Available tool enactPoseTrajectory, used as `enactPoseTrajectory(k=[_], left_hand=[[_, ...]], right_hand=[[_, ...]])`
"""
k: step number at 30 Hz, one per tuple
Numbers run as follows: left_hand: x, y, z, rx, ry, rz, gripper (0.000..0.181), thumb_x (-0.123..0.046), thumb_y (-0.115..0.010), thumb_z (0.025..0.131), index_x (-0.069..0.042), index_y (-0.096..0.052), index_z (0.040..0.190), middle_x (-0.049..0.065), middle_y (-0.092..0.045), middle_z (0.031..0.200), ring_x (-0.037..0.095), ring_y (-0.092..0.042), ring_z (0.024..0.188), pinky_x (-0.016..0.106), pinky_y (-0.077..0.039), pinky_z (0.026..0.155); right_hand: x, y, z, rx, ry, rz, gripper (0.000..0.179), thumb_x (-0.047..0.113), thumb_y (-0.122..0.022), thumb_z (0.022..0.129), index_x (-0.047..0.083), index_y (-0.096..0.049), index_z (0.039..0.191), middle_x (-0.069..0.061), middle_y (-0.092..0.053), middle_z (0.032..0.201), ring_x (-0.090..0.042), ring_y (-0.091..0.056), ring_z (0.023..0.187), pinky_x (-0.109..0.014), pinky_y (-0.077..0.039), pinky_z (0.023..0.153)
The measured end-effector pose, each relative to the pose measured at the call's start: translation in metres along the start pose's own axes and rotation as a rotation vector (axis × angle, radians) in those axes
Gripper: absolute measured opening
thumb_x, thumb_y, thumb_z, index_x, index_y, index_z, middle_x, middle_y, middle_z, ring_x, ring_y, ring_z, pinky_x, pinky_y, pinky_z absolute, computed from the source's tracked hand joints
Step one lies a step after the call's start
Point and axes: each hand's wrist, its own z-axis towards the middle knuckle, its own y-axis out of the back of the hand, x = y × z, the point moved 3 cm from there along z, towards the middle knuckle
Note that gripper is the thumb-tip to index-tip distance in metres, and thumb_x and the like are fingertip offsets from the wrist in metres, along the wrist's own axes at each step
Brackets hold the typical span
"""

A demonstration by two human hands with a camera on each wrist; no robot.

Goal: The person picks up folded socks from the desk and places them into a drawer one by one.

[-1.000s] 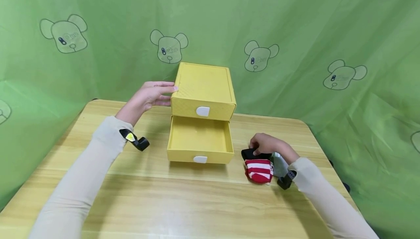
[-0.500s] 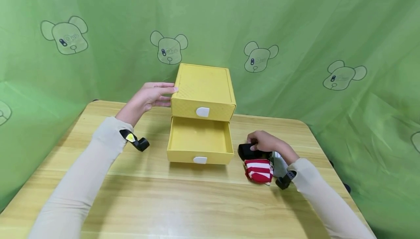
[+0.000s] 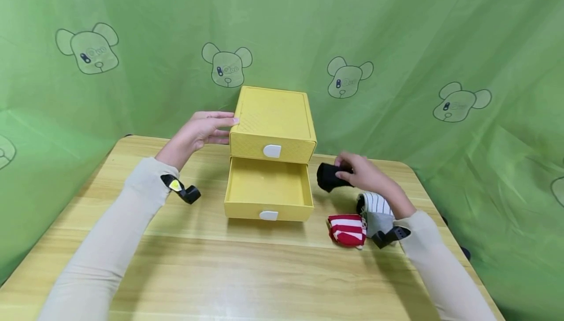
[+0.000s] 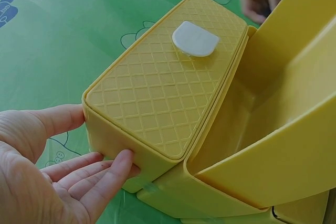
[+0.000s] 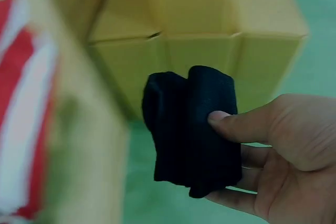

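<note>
A two-tier yellow drawer unit (image 3: 275, 113) stands at the back of the table, its lower drawer (image 3: 246, 209) pulled out with a bare floor. My left hand (image 3: 198, 128) rests against the upper tier's left side, fingers fairly straight and thumb at the top edge, as the left wrist view also shows. To the right of the unit, my right hand (image 3: 363, 173) pinches a folded black sock bundle (image 5: 197, 135) between thumb and fingers, raised above the tabletop. A red-and-white striped sock bundle (image 3: 347, 230) and a grey one with a striped cuff (image 3: 378, 208) lie below that hand.
The wooden table (image 3: 211, 277) meets a green curtain (image 3: 282, 27) printed with bear heads behind it. White tabs (image 3: 271, 150) mark both drawer fronts. A black strap (image 3: 180, 189) hangs from the left wrist, another (image 3: 389, 237) from the right.
My right hand has lifted the black sock bundle off the others and carried it up and slightly left, uncovering the striped cuff of the grey one. The left hand stays put.
</note>
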Motion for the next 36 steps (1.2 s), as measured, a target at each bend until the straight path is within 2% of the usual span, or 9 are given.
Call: enactPoseTrajectory(k=[3, 7, 11, 14, 20, 23, 29, 32, 36], left_hand=[[0.0, 0.001, -0.001, 0.001, -0.003, -0.004, 0.058, -0.021, -0.07, 0.098, -0.008, -0.049, 0.15, 0.017, -0.054, 0.151, 0.029, -0.067, 0.12, 0.042, -0.054, 0.11], [0.0, 0.001, -0.002, 0.006, -0.005, -0.016, 0.059, -0.02, -0.07, 0.098, -0.007, -0.048, 0.151, 0.017, -0.053, 0.152, 0.035, -0.062, 0.129, 0.044, -0.052, 0.112], [0.001, 0.002, -0.003, 0.009, -0.012, 0.001, 0.056, -0.018, -0.068, 0.1, -0.007, -0.048, 0.151, 0.014, -0.051, 0.154, 0.037, -0.057, 0.134, 0.044, -0.052, 0.112], [0.001, 0.003, -0.005, 0.01, -0.022, 0.018, 0.054, -0.018, -0.066, 0.1, -0.007, -0.048, 0.151, 0.012, -0.051, 0.155, 0.037, -0.057, 0.134, 0.043, -0.054, 0.111], [0.001, 0.002, -0.006, 0.033, -0.043, 0.034, 0.053, -0.018, -0.065, 0.102, -0.006, -0.048, 0.151, 0.013, -0.048, 0.157, 0.036, -0.054, 0.137, 0.043, -0.052, 0.112], [0.0, 0.002, -0.006, 0.035, -0.047, 0.025, 0.052, -0.017, -0.064, 0.102, -0.005, -0.048, 0.15, 0.013, -0.048, 0.157, 0.037, -0.054, 0.137, 0.044, -0.052, 0.112], [0.002, 0.003, -0.007, 0.045, -0.064, 0.024, 0.051, -0.018, -0.066, 0.101, -0.005, -0.051, 0.148, 0.012, -0.051, 0.155, 0.034, -0.057, 0.133, 0.043, -0.053, 0.111], [0.002, 0.003, -0.006, 0.041, -0.065, 0.021, 0.051, -0.019, -0.067, 0.1, -0.005, -0.052, 0.147, 0.012, -0.052, 0.153, 0.033, -0.058, 0.132, 0.042, -0.054, 0.11], [0.002, 0.003, -0.006, 0.042, -0.061, 0.016, 0.051, -0.019, -0.066, 0.101, -0.005, -0.052, 0.148, 0.012, -0.052, 0.153, 0.034, -0.058, 0.133, 0.042, -0.054, 0.11]], right_hand=[[0.023, 0.02, 0.0, -0.112, 0.043, 0.031, 0.015, -0.002, -0.068, 0.095, -0.001, -0.06, 0.107, -0.016, -0.068, 0.097, -0.027, -0.063, 0.089, -0.04, -0.055, 0.078], [0.053, 0.038, -0.001, -0.229, 0.106, 0.092, 0.018, -0.002, -0.067, 0.095, -0.001, -0.059, 0.111, -0.016, -0.067, 0.103, -0.025, -0.06, 0.095, -0.027, -0.052, 0.08], [0.079, 0.05, -0.003, -0.297, 0.164, 0.132, 0.018, -0.001, -0.068, 0.095, 0.0, -0.059, 0.11, -0.012, -0.067, 0.103, -0.015, -0.058, 0.094, -0.013, -0.049, 0.076], [0.099, 0.055, -0.002, -0.32, 0.193, 0.155, 0.018, -0.001, -0.069, 0.094, 0.0, -0.059, 0.11, -0.011, -0.067, 0.103, -0.012, -0.059, 0.094, -0.01, -0.05, 0.077], [0.136, 0.059, 0.006, -0.273, 0.226, 0.199, 0.018, -0.002, -0.071, 0.093, 0.0, -0.062, 0.108, -0.011, -0.068, 0.101, -0.017, -0.061, 0.091, -0.014, -0.053, 0.076], [0.15, 0.056, 0.014, -0.222, 0.239, 0.194, 0.021, 0.001, -0.072, 0.092, 0.001, -0.063, 0.111, -0.012, -0.07, 0.103, -0.019, -0.064, 0.094, -0.022, -0.057, 0.079], [0.167, 0.042, 0.028, -0.096, 0.267, 0.112, 0.03, 0.007, -0.071, 0.095, 0.003, -0.066, 0.125, -0.012, -0.074, 0.114, -0.024, -0.069, 0.106, -0.042, -0.06, 0.087], [0.173, 0.033, 0.035, -0.051, 0.286, 0.056, 0.03, 0.009, -0.071, 0.095, 0.0, -0.069, 0.124, -0.014, -0.074, 0.118, -0.027, -0.069, 0.11, -0.045, -0.06, 0.093], [0.179, 0.02, 0.042, 0.005, 0.287, 0.02, 0.026, 0.009, -0.072, 0.095, -0.001, -0.072, 0.119, -0.015, -0.075, 0.115, -0.026, -0.069, 0.105, -0.043, -0.06, 0.092]])
